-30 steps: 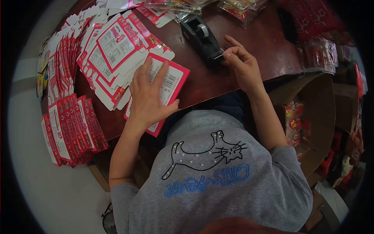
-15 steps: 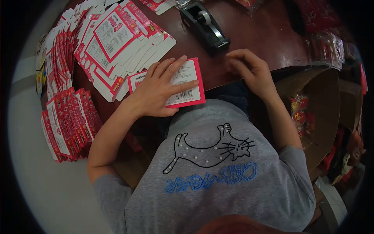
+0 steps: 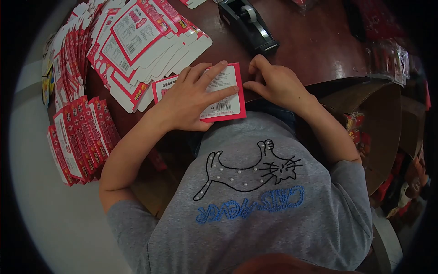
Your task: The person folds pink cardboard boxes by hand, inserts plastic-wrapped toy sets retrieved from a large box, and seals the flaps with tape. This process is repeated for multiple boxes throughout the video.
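Observation:
A red and white printed carton [image 3: 230, 107] lies at the table's near edge, its barcode panel facing up. My left hand [image 3: 189, 98] spans it from above, fingers spread over the panel and thumb at the near edge, holding it in place. Just off the carton's right end is my right hand [image 3: 278, 84], with curled fingers and the thumb and index tips pointing at that end. Whatever lies between those tips, if anything, is too small or clear to make out. A black tape dispenser [image 3: 251, 29] stands beyond my right hand.
Flat unfolded cartons [image 3: 150, 50] lie fanned at the back left, with more standing in a row [image 3: 75, 59]. Filled red cartons [image 3: 84, 137] are stacked at the left. An open cardboard box [image 3: 378, 128] with red packets stands right, below clear plastic packs [image 3: 388, 59].
My right hand has moved left, from near the dispenser to the carton's right end. My left hand stays on the carton. The whole view has shifted slightly.

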`<state>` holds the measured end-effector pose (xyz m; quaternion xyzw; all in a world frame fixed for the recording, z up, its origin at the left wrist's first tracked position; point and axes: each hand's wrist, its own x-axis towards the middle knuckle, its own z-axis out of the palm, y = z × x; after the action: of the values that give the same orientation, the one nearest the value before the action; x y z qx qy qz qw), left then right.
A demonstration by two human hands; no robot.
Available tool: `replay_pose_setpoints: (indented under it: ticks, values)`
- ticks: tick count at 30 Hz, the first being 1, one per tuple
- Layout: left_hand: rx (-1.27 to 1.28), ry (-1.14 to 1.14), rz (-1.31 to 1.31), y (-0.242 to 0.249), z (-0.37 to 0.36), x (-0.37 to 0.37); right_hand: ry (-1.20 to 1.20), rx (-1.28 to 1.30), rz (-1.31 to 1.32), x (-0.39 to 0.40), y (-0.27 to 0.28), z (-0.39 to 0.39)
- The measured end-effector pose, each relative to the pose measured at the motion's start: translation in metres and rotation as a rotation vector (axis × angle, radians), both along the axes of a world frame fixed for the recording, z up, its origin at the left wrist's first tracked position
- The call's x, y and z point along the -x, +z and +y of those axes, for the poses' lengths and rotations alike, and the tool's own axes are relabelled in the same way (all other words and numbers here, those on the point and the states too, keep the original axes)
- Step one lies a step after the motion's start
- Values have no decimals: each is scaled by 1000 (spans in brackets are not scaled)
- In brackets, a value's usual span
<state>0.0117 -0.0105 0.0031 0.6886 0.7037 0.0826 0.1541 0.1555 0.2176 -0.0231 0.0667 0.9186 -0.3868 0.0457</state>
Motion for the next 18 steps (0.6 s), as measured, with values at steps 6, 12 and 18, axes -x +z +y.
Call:
replay_pose_setpoints:
  ticks: [6, 12, 18]
  values:
    - [-171, 586, -196, 27, -16, -4, -507, 249, 423, -9, 15, 22]
    - [6, 662, -48, 57, -44, -6, -508, 554, 191, 18, -6, 42]
    - [140, -58, 377, 34, -31, 3, -451, 682, 380, 4, -9, 32]
